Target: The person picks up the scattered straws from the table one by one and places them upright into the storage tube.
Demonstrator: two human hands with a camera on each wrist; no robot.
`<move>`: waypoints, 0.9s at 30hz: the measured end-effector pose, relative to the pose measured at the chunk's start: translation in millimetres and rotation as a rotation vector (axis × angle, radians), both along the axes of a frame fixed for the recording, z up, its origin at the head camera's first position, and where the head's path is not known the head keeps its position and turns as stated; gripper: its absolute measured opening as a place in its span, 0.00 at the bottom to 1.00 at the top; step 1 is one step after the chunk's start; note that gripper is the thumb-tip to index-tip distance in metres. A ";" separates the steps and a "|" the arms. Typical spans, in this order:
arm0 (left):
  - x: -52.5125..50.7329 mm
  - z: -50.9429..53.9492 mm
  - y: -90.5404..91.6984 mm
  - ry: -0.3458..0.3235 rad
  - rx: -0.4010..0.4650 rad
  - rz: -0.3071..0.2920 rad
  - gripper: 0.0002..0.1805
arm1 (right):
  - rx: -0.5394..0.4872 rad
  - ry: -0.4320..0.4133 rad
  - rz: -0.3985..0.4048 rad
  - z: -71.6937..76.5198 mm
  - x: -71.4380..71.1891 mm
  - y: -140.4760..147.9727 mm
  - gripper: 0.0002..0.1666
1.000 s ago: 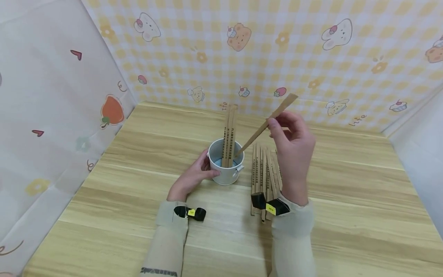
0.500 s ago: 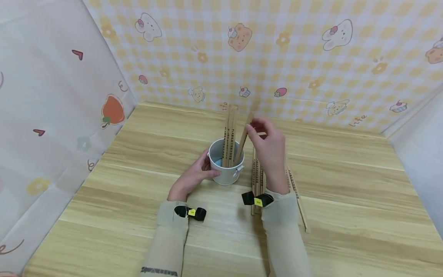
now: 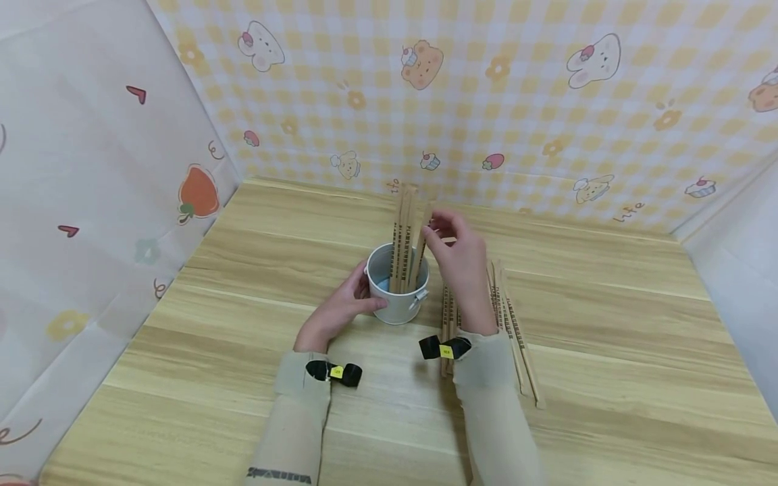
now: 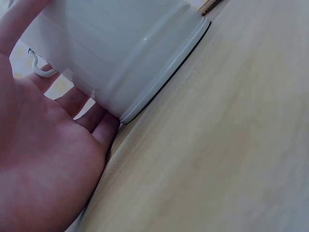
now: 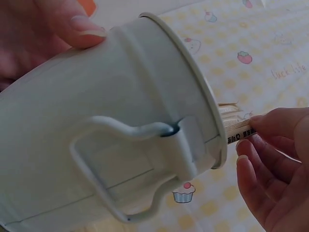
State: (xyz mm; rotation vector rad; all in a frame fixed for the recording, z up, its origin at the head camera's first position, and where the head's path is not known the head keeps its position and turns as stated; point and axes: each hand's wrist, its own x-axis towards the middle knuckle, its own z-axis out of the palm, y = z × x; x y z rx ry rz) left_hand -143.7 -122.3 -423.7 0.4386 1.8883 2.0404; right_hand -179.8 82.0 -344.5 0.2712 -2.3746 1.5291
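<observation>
On a wood-grain tabletop (image 3: 377,418), a white bucket (image 3: 398,310) stands upright, partly filled with slender printed sticks. The left hand (image 3: 339,308) grips its side, the thumb on the near wall and the fingers bent round the far side. The right hand (image 3: 460,261) pinches one stick between thumb and forefinger, the other fingers loosely curled.

Progress, judged from where the sticks lie, is partial. Three standing sticks (image 3: 401,236) already lean in the bucket, their tops well above the rim; the held stick (image 3: 419,260) has its lower end inside but is not yet released. The lying sticks (image 3: 514,324) remain on the tabletop, to the bucket's right, and appear to outnumber those inside.

Counts, in descending size: tabletop, one; bucket, one; hands, two; sticks, three standing, one held and at least five lying (the right forearm covers part of this group, so its total cannot be told); black wrist cameras (image 3: 334,372), two; wire loops (image 5: 130,130) on the bucket, two, one in each wrist view.
</observation>
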 end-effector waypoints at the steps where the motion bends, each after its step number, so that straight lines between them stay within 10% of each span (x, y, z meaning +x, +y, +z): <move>1: 0.0 0.1 0.0 -0.001 0.000 0.000 0.46 | 0.004 -0.007 -0.001 -0.9 -0.7 -0.2 0.18; 27: 0.4 3.4 0.0 0.002 -0.009 -0.005 0.45 | 0.157 -0.035 0.080 -18.6 -6.8 -16.1 0.19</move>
